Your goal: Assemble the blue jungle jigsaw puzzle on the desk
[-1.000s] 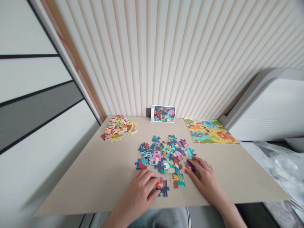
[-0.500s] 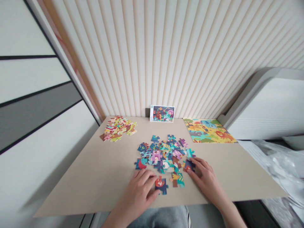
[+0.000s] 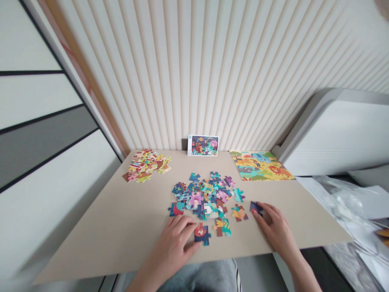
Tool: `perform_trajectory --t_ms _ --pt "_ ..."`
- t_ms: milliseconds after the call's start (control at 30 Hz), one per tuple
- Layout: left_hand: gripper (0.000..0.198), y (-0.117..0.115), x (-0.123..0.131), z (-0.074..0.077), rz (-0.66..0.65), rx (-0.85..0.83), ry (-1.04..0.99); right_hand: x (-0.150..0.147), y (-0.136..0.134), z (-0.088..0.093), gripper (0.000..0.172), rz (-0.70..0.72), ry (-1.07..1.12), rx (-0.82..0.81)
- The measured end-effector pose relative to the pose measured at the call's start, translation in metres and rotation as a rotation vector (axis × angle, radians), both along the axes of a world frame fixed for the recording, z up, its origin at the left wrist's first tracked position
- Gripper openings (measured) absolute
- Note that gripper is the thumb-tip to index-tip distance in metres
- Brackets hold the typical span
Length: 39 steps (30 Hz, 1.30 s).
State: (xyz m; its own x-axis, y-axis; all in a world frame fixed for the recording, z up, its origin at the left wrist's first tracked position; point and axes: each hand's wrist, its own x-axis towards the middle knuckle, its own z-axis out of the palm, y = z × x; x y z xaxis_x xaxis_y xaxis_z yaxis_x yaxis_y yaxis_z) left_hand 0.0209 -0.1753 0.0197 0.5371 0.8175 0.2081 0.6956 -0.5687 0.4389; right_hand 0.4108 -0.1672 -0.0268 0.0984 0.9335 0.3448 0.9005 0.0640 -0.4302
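My left hand lies on the beige table, its fingers curled round the edge of a dark blue and red puzzle piece. My right hand rests to the right, fingertips pressing on a dark blue piece slid clear of the heap. Between and beyond the hands lies a scatter of teal, purple and blue loose pieces. Two single pieces sit apart: an orange one and a teal and yellow one.
A pile of yellow and pink pieces lies at the back left. A picture card leans on the ribbed wall. A finished yellow puzzle lies at the back right. A white unit and clear plastic wrap are to the right.
My right hand has dragged the dark blue piece out to the right, away from the heap, uncovering an orange piece. My left hand stays on its piece. The view has shifted slightly.
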Motion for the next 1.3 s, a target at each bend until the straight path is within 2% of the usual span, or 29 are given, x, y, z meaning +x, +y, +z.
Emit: perform_trajectory --t_ms 267,467,867,1000,1233,1300 --pt "0.029 0.002 -0.002 -0.007 -0.014 0.059 -0.005 -0.011 0.000 -0.005 0.047 -0.091 -0.066 0.029" --pt "0.029 0.000 -0.002 -0.010 -0.006 0.058 -0.013 -0.008 -0.001 -0.007 0.045 -0.078 -0.078 0.038" --pt "0.029 -0.001 -0.005 -0.016 0.005 0.098 -0.100 -0.010 0.000 -0.009 0.051 -0.113 -0.024 0.109" --pt "0.030 -0.003 -0.007 -0.018 0.029 0.077 -0.144 -0.009 0.000 -0.010 0.051 -0.107 -0.016 0.105" --pt "0.027 0.000 -0.011 -0.021 -0.005 0.002 -0.256 -0.012 -0.003 -0.007 0.048 -0.100 0.006 0.107" --pt "0.032 0.001 -0.013 -0.020 -0.016 -0.028 -0.297 -0.013 -0.004 -0.005 0.047 -0.094 0.045 0.116"
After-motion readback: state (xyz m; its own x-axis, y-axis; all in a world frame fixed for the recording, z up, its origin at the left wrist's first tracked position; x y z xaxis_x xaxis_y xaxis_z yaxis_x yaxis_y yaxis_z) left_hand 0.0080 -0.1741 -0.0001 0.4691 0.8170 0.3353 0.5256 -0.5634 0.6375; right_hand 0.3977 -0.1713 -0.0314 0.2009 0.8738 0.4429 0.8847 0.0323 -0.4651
